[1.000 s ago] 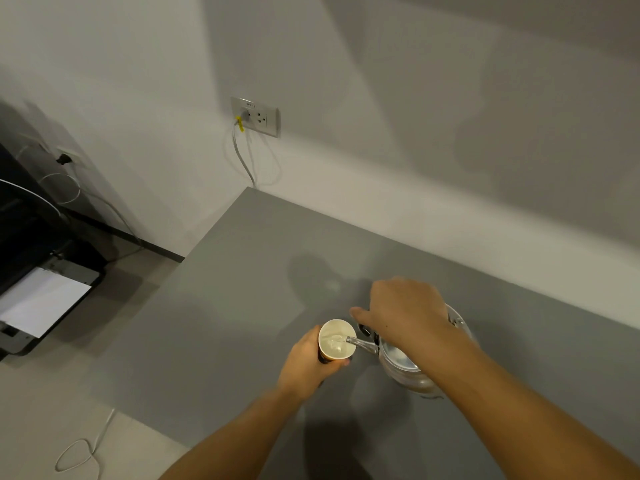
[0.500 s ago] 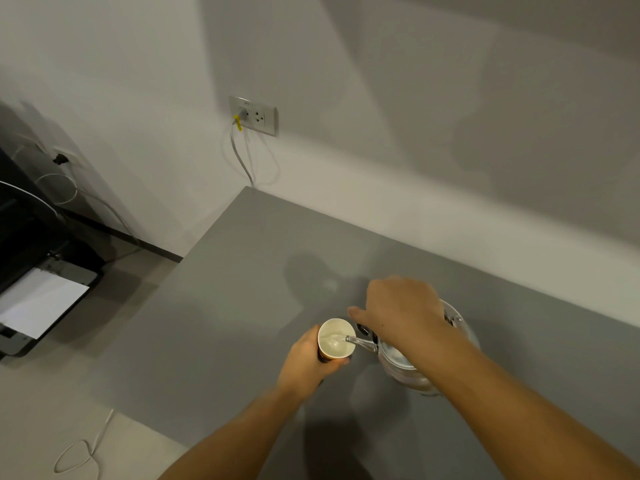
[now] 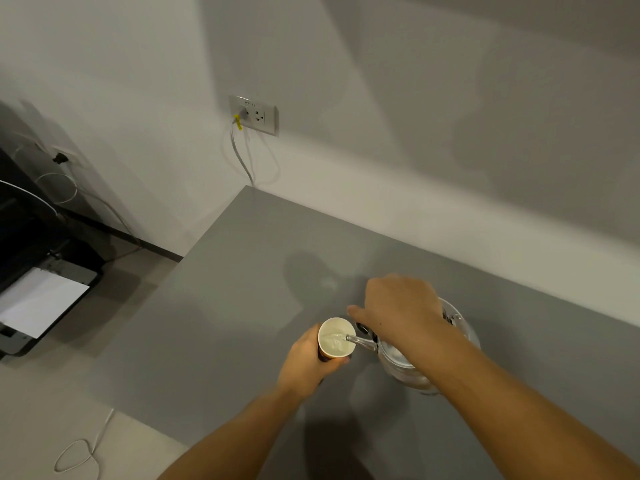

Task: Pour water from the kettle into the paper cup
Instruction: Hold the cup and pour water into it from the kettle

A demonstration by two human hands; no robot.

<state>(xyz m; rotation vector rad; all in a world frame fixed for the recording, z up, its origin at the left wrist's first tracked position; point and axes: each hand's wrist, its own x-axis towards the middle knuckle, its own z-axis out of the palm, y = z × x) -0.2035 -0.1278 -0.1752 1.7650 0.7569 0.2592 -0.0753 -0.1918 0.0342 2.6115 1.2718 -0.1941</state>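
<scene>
Kettle of shiny metal; paper cup matt; table smooth, matt grey.

Left hand wrapped around paper cup, upright on grey table. Right hand gripping metal kettle from above, tilted, spout over cup rim, water inside cup. Wall socket behind; printer far left.

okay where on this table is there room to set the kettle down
Bare grey table lies left of the cup, and behind the hands toward the wall. It is crowded only at the front, where the left hand holds the cup and the right hand tilts the kettle.
</scene>
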